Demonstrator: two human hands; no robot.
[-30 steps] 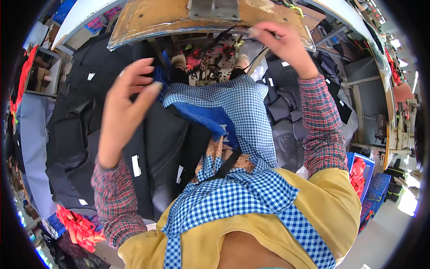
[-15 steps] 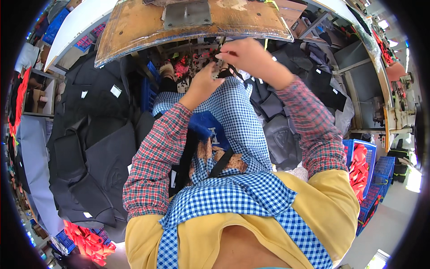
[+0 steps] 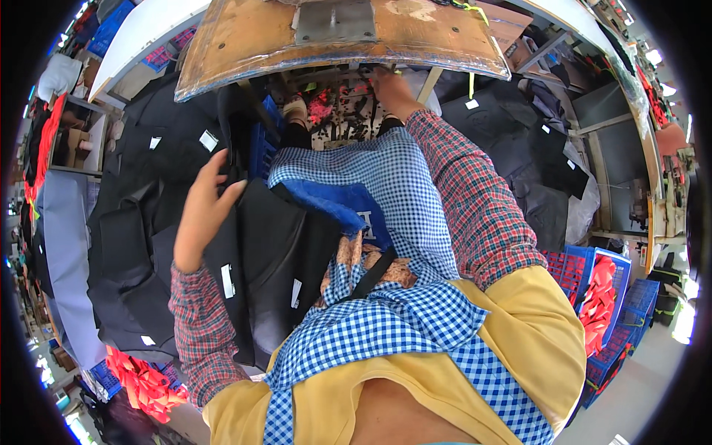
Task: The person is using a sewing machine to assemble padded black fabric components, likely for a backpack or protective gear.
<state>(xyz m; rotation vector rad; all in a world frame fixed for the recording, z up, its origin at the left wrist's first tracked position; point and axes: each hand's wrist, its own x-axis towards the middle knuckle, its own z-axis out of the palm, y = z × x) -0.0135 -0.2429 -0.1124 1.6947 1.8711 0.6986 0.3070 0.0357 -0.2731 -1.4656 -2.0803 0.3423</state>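
My left hand (image 3: 202, 215) is raised over the black fabric pieces (image 3: 126, 245) on my left, its thumb and fingers apart and nothing in it. Next to it, a black fabric panel (image 3: 271, 256) with small white labels lies beside my lap. My right hand (image 3: 393, 93) reaches forward to the underside of the wooden board's (image 3: 252, 55) near edge. Its fingertips are in shadow there, and whether they hold anything does not show. Below my arms my blue-and-white checked apron (image 3: 411, 193) covers my lap.
More black pieces (image 3: 512, 156) with white labels lie to the right. Blue crates (image 3: 634, 297) stand at the lower right, one with red fabric strips (image 3: 599, 304). Another red heap (image 3: 144, 386) is at the lower left. Dark scraps (image 3: 348, 111) litter the floor under the board.
My hands were close together above my knees. My left hand has swung left and back over the black pieces; my right hand has gone forward and down to the board's edge.
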